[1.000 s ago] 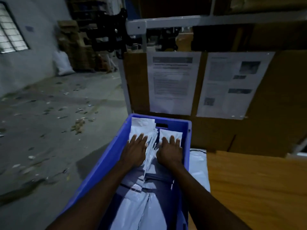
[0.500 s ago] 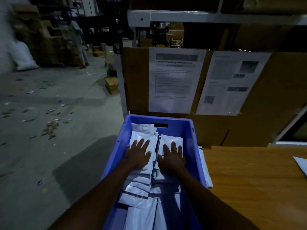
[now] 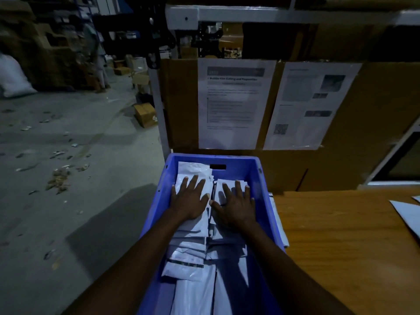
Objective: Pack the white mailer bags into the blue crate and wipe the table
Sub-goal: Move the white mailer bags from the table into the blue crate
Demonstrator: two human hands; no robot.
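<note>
Left posted sheet (image 3: 231,103) heading, blurry: probably "Bubble Film Cutting and Preparation"

Crate (image 3: 264,185) at 6 o'clock of view, table (image 3: 341,246) just beside it at 3 o'clock. Mailer bags (image 3: 188,267) stacked in crate. Left hand (image 3: 189,201) and right hand (image 3: 236,204) flat on stacks, side by side. Cardboard panel (image 3: 179,98) behind crate at 12 o'clock, two sheets (image 3: 231,103) on it. Loose bag (image 3: 406,214) on table's 3 o'clock edge. Box (image 3: 145,114) on floor (image 3: 68,201) at 10 o'clock.

Dim warehouse with a littered concrete floor (image 3: 91,223), stacked cardboard boxes (image 3: 45,53) far left, printed sheets (image 3: 234,103) on a cardboard panel (image 3: 375,133)
</note>
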